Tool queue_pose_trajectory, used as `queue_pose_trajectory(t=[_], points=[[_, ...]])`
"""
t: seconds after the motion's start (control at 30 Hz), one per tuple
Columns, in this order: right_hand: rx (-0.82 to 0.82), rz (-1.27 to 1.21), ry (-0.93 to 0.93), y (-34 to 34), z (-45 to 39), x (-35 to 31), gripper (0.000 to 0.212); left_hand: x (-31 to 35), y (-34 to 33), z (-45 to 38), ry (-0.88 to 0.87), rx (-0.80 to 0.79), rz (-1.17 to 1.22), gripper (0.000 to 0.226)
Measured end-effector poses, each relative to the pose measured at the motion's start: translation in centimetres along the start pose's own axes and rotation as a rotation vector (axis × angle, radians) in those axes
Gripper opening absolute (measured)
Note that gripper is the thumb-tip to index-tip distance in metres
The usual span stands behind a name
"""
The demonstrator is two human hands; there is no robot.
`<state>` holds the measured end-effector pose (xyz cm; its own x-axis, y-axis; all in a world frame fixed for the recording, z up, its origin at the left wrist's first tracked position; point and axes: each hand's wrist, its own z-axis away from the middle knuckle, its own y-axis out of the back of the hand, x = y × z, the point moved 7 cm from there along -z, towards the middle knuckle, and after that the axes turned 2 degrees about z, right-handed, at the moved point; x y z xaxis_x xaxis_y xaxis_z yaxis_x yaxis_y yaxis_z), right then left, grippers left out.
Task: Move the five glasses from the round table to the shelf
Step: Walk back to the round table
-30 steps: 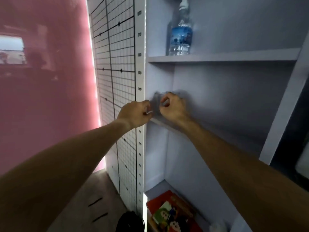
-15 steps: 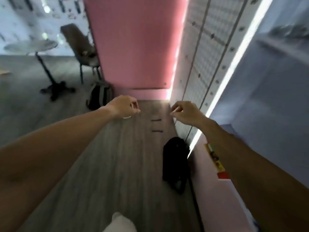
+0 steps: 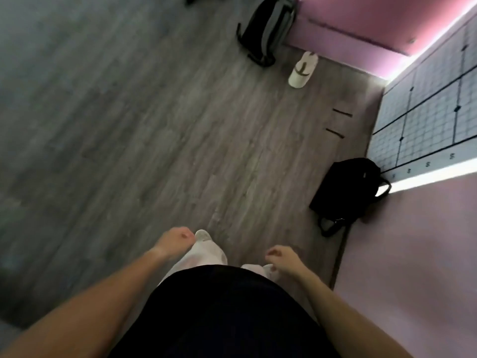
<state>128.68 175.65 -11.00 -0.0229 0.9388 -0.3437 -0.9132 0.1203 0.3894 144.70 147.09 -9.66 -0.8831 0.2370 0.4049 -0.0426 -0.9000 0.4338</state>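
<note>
**Count on the floor**

2 bare hands show, the left hand (image 3: 175,240) and the right hand (image 3: 282,258), both loosely curled and holding nothing. 2 bags lie on the grey floor (image 3: 129,125): 1 grey-and-black backpack (image 3: 265,29) and 1 black bag (image 3: 346,189). 1 white cap (image 3: 303,69). 2 short black floor marks (image 3: 338,122). 1 gridded panel (image 3: 433,117).

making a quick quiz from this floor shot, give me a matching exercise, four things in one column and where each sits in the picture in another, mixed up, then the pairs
Things:
1. black bag
2. white cap
3. grey and black backpack
4. grid panel

Places:
A. top of the picture, by the pink wall
B. right edge, upright
C. on the floor, at the foot of the grid panel
D. on the floor, just below the backpack in the picture

Pairs: 1-C, 2-D, 3-A, 4-B
</note>
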Motion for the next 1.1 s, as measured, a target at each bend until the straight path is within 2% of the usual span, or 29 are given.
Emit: queue_pose_trajectory(t=[0.1,0.2,0.33,0.43,0.6,0.7,0.83,0.9,1.03,1.1], points=[[-0.086,0.019,-0.097,-3.6,0.2,0.0,0.020,-6.0,-0.7,1.2,0.106,0.009,0.157,0.010],[0.096,-0.034,-0.141,-1.1,-1.0,-2.4,0.017,-9.6,1.5,0.9,0.176,0.047,0.260,0.014],[0.190,-0.084,-0.108,2.8,-3.1,-7.7,0.016,-10.0,4.0,-1.0,0.149,-0.107,0.116,0.016],[0.163,-0.077,-0.063,4.0,-4.7,-11.9,0.030,-9.0,6.6,-3.2,0.129,-0.090,0.100,0.018],[0.065,0.030,-0.001,4.2,-8.5,-17.5,0.013,-6.3,10.7,-6.4,0.137,0.043,0.258,0.018],[0.043,0.019,-0.005,6.3,-11.3,-20.2,0.010,-5.4,11.6,-8.3,0.171,-0.003,0.252,0.016],[0.062,-0.049,-0.020,11.5,-16.3,-24.0,0.012,-4.7,13.0,-11.5,0.204,-0.135,0.117,0.020],[0.056,-0.067,-0.023,14.6,-18.7,-26.1,0.012,-3.3,15.1,-13.7,0.221,-0.146,0.099,0.017],[0.061,0.046,0.003,20.9,-22.5,-29.4,0.021,2.1,21.6,-18.3,0.223,-0.034,0.121,0.025],[0.029,0.135,0.026,23.3,-24.2,-30.9,0.018,5.7,25.5,-20.5,0.209,0.071,0.177,0.019]])
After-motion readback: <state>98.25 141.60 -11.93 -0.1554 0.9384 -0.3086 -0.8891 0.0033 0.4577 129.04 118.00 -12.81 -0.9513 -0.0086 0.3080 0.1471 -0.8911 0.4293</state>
